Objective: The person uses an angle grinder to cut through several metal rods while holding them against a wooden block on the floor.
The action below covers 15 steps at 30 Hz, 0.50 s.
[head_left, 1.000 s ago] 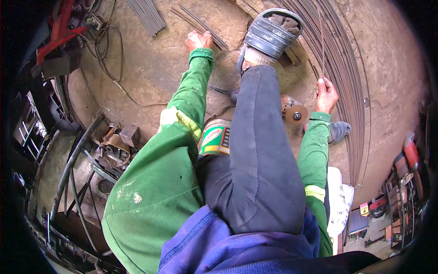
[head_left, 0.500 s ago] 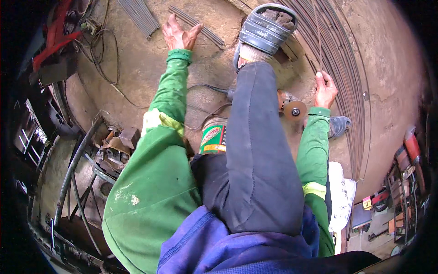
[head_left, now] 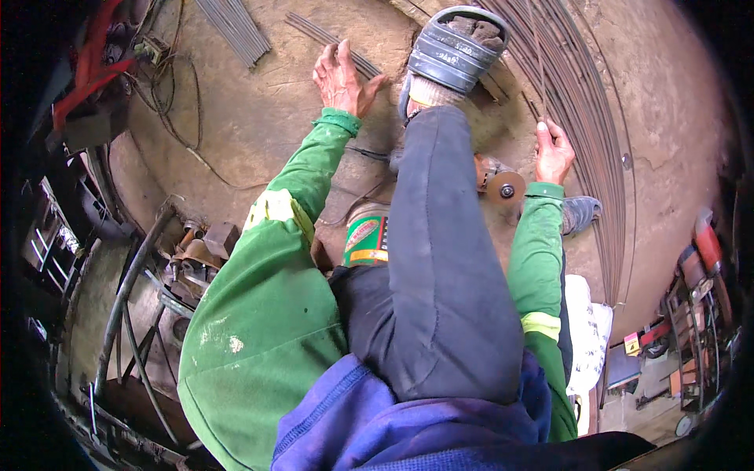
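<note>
My left hand is held over the floor with its fingers apart and nothing in it. Just beyond it lies a small group of short metal rods. Thumb and fingers of my right hand pinch the end of a thin metal rod, which runs away toward the far edge. A bundle of long, rusty rods curves along the floor on the right, beneath and beside this rod. Between my hands, my sandalled foot rests near an angle grinder with a brown disc, partly hidden by my leg.
More short rods lie at the far left. Cables loop over the floor there. A green-labelled tin stands beside my leg. A metal frame is at left, a white sack at right.
My left hand has swung right and slightly nearer, from beside the short rods toward my foot. My right hand, still pinching the rod, has shifted slightly left.
</note>
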Each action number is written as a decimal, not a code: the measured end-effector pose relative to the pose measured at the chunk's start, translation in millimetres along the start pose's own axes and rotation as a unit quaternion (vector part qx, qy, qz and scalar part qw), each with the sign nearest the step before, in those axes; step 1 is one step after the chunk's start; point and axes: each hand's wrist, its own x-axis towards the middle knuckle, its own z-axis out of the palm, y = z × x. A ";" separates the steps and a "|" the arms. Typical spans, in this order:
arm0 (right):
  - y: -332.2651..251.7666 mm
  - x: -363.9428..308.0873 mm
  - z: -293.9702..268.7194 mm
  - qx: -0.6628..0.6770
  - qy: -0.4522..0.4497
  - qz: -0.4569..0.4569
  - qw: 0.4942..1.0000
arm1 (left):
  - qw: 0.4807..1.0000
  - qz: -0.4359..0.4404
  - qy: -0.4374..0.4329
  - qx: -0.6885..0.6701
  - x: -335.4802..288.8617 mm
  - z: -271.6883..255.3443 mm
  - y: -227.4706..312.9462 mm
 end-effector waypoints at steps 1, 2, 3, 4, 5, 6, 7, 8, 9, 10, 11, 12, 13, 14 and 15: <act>0.5 1.1 0.0 -0.001 0.004 0.001 1.000 | 1.000 0.001 -0.002 0.002 1.0 0.0 -2.6; 1.3 1.6 0.8 0.000 0.003 0.002 1.000 | 1.000 0.003 -0.004 0.005 1.9 1.0 -6.2; 1.0 0.6 1.1 0.000 0.003 0.004 1.000 | 1.000 0.004 -0.008 0.005 2.5 0.9 -6.2; 0.5 0.1 1.1 0.000 0.003 0.005 1.000 | 1.000 0.000 -0.009 0.006 1.9 0.5 -5.5; 0.1 0.8 1.1 -0.006 -0.003 -0.009 1.000 | 1.000 -0.005 -0.011 0.006 0.6 -0.3 -4.1; -0.7 0.9 1.1 -0.013 -0.008 -0.021 1.000 | 1.000 -0.008 -0.013 0.006 -1.6 -1.8 -2.2; -1.5 0.7 0.5 -0.019 -0.012 -0.034 0.999 | 1.000 -0.010 -0.009 -0.003 -5.8 -3.2 -1.1; -2.3 -0.3 -0.8 -0.016 -0.013 -0.018 1.000 | 1.000 -0.011 -0.004 -0.011 -11.9 -4.4 -0.3; -6.2 -1.6 0.2 -0.011 -0.016 -0.003 1.000 | 1.000 -0.013 0.003 -0.018 -17.1 -6.0 -0.4; -8.4 -2.7 1.0 -0.006 -0.019 0.012 1.000 | 1.000 -0.027 -0.001 -0.014 -22.0 -5.9 0.9; -8.0 -3.6 1.7 -0.006 -0.014 0.003 1.000 | 0.999 -0.041 -0.004 -0.009 -26.9 -4.6 2.9; -7.3 -4.4 2.2 -0.006 -0.011 -0.006 1.000 | 0.998 -0.056 -0.007 -0.005 -30.2 -3.6 3.7; -6.3 -4.7 2.7 -0.006 -0.007 -0.014 1.000 | 0.999 -0.050 -0.001 -0.002 -30.4 -1.5 1.1; -5.3 -3.9 3.2 -0.004 -0.009 -0.021 1.000 | 0.999 -0.044 0.005 0.001 -28.7 1.6 -3.1; -3.3 -3.3 2.6 -0.003 -0.010 -0.027 1.000 | 0.999 -0.037 0.009 0.003 -27.4 3.6 -5.3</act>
